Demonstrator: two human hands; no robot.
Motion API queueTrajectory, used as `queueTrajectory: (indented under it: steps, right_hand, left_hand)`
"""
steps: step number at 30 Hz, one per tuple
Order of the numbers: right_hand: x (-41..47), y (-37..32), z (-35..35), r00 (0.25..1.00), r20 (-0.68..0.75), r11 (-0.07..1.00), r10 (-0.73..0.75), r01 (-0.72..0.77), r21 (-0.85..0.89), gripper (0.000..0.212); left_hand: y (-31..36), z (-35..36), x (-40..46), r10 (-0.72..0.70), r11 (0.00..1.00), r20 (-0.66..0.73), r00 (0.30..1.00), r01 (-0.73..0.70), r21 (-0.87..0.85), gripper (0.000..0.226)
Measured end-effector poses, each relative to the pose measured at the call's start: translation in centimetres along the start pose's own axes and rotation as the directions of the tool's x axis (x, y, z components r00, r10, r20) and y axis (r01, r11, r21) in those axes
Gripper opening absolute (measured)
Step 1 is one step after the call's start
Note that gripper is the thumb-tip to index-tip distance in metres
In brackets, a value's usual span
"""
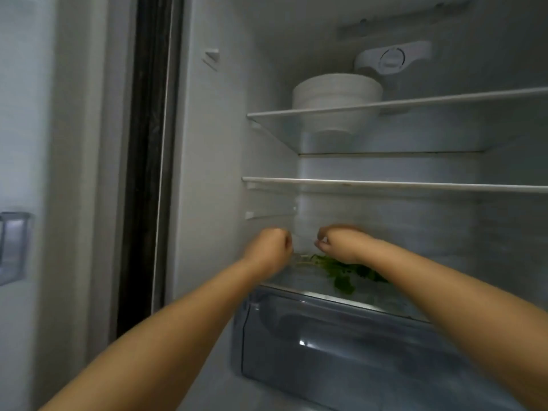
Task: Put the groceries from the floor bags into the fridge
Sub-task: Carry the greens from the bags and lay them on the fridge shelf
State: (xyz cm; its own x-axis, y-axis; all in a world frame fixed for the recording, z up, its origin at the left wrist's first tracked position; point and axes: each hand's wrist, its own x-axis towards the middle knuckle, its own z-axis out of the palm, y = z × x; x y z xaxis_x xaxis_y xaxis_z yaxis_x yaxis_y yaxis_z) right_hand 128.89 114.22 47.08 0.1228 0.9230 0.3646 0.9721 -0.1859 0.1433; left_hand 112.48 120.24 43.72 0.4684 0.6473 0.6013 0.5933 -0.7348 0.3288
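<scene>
Fridge (213,173) stands open, shelves mostly bare; stacked white bowls (336,93) up top, w/ a clear drawer (341,351) below. Leafy greens (344,274) lie on the lowest shelf just above that drawer, prob. laid flat so they don't get crushed. Both arms reach in, wrists bent down. Left hand (274,247) & right hand (341,243) have fingers curled over the greens' stem end; blur, can't tell if they actually pinch anything.

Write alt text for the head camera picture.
Two hands, left and right, reach into an open fridge over leafy greens lying above the drawer. White bowls sit on the top shelf.
</scene>
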Motion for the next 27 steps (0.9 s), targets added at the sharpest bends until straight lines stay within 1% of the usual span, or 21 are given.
queueTrajectory:
  steps: [2, 5, 8, 10, 12, 14, 17, 19, 22, 24, 27]
  right_hand:
    - [-1.4, -1.2, 0.7, 0.996, -0.086, 0.998, 0.01, -0.004, 0.068, 0.039]
    - [-4.2, -3.3, 2.3, 0.977, -0.211, 0.999, 0.019, -0.01, 0.046, 0.037]
    - [-7.7, -5.5, 4.0, 0.962, -0.27, 0.999, -0.033, 0.035, 0.003, 0.034]
    - [-10.2, -6.9, 4.7, 0.965, -0.251, 0.996, -0.078, 0.063, -0.067, 0.034]
    - [-12.5, -8.3, 5.2, 0.971, -0.214, 0.993, -0.103, 0.087, -0.084, 0.035]
    - [-14.7, -10.0, 5.6, 0.976, -0.185, 0.992, -0.117, 0.105, -0.074, 0.035]
    - [-18.1, -13.2, 7.0, 0.98, -0.137, 0.989, -0.147, 0.143, -0.036, 0.035]
    - [-21.0, -15.9, 8.4, 0.979, -0.108, 0.984, -0.172, 0.175, 0.017, 0.035]
    - [-25.7, -20.4, 10.2, 0.972, -0.058, 0.969, -0.226, 0.231, 0.09, 0.034]
    - [-29.0, -23.5, 11.2, 0.95, 0.01, 0.945, -0.311, 0.308, 0.111, 0.033]
    - [-33.3, -28.0, 12.7, 0.912, 0.048, 0.908, -0.408, 0.4, 0.125, 0.033]
  left_hand:
    - [-0.1, 0.6, -2.0, 0.036, 0.999, -0.015, 0.999, -0.036, -0.008, 0.02]
    - [-0.7, 1.9, -6.0, 0.059, 0.998, -0.047, 0.997, -0.06, -0.011, 0.019]
    - [-1.4, 2.6, -10.1, 0.04, 0.999, -0.055, 0.998, -0.04, 0.001, 0.02]
    - [-1.4, 2.4, -12.5, 0.051, 0.997, -0.029, 0.998, -0.049, 0.06, 0.022]
    - [-1.1, 1.8, -15.0, 0.064, 0.989, 0.01, 0.998, -0.065, 0.132, 0.025]
    - [-0.8, 0.9, -17.7, 0.033, 0.993, 0.026, 0.999, -0.036, 0.115, 0.025]
    - [-0.8, -0.1, -23.3, -0.032, 0.999, 0.022, 0.999, 0.032, 0.019, 0.021]
    - [-1.2, -0.4, -28.3, -0.091, 0.996, 0.022, 0.996, 0.091, -0.011, 0.021]
    - [-2.4, -0.4, -36.3, -0.19, 0.981, 0.101, 0.977, 0.192, -0.006, 0.022]
    - [-3.3, -0.8, -41.7, -0.269, 0.962, 0.165, 0.949, 0.274, -0.005, 0.024]
    - [-5.2, -2.6, -49.2, -0.434, 0.897, 0.192, 0.88, 0.441, 0.002, 0.026]
